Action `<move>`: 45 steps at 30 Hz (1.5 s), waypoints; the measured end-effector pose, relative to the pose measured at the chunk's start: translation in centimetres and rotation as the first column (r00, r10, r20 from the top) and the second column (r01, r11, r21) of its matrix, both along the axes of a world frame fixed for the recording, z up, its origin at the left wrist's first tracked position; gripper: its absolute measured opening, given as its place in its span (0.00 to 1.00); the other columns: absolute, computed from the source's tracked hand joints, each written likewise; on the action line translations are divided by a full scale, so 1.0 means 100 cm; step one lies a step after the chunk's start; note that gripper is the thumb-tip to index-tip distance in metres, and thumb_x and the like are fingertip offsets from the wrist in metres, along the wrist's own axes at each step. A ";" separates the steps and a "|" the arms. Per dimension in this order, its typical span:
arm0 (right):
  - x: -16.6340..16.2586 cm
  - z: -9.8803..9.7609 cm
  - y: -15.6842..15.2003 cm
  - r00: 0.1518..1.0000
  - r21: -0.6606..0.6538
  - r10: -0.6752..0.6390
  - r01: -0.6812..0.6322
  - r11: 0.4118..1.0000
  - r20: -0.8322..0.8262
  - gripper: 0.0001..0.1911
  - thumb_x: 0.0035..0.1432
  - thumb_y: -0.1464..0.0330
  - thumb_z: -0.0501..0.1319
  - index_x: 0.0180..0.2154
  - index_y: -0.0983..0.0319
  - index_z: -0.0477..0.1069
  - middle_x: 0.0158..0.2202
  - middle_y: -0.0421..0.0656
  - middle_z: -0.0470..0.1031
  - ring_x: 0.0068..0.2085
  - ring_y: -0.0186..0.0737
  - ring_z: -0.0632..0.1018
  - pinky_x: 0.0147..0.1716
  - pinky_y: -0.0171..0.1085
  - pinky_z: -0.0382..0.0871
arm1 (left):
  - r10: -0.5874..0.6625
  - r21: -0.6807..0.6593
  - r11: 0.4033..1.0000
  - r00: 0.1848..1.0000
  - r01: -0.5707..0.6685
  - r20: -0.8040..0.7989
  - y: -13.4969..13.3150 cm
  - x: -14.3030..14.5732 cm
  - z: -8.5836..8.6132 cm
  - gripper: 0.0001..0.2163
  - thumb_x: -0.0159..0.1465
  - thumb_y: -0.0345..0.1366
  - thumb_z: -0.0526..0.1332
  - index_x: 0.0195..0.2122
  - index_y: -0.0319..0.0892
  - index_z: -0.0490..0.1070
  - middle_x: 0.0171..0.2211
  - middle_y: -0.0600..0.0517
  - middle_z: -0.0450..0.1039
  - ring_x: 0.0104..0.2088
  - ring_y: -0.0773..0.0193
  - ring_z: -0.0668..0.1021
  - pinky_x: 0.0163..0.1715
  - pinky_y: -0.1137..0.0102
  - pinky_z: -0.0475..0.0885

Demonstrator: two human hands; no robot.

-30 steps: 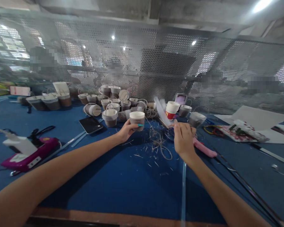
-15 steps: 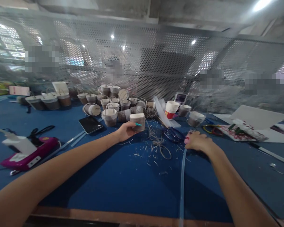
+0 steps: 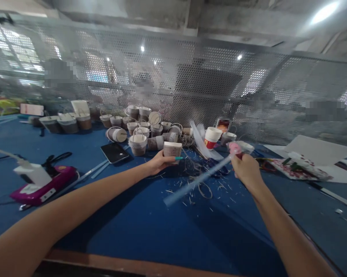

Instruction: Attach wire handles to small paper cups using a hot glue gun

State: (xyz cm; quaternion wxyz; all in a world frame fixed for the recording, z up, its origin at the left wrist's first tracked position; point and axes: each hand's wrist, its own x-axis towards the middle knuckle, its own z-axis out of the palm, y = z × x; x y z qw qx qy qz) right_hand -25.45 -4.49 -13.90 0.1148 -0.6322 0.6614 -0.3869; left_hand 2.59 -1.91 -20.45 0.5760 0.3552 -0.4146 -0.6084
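My left hand (image 3: 159, 161) grips a small paper cup (image 3: 172, 149) wrapped in brown material and holds it low over the blue table (image 3: 150, 227). My right hand (image 3: 245, 169) is closed round a pink glue gun (image 3: 234, 148) raised above the table. A long translucent glue stick (image 3: 196, 180) juts from the gun down toward the left. Twine loops and scraps (image 3: 198, 181) lie on the table between my hands.
A pile of finished wrapped cups (image 3: 141, 129) stands at the back, by a perforated metal screen (image 3: 191, 84). A phone (image 3: 115, 152) lies left of the cup. A magenta glue gun (image 3: 43, 188) rests at left. A red-and-white cup stack (image 3: 212, 137) and papers (image 3: 306, 161) sit at right.
My right hand dropped to the table, closed on the pink glue gun and lifted it with its long glue stick. My left hand kept holding the cup.
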 end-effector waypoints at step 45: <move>0.059 -0.022 0.047 0.559 -0.091 0.527 -0.626 0.774 0.640 0.10 0.43 0.62 0.58 0.22 0.62 0.72 0.16 0.41 0.69 0.19 0.34 0.69 0.18 0.34 0.64 | 0.249 -0.268 0.952 0.879 -0.146 0.407 0.001 -0.008 -0.009 0.34 0.41 0.35 0.74 0.49 0.36 0.66 0.46 0.42 0.73 0.45 0.53 0.75 0.50 0.55 0.68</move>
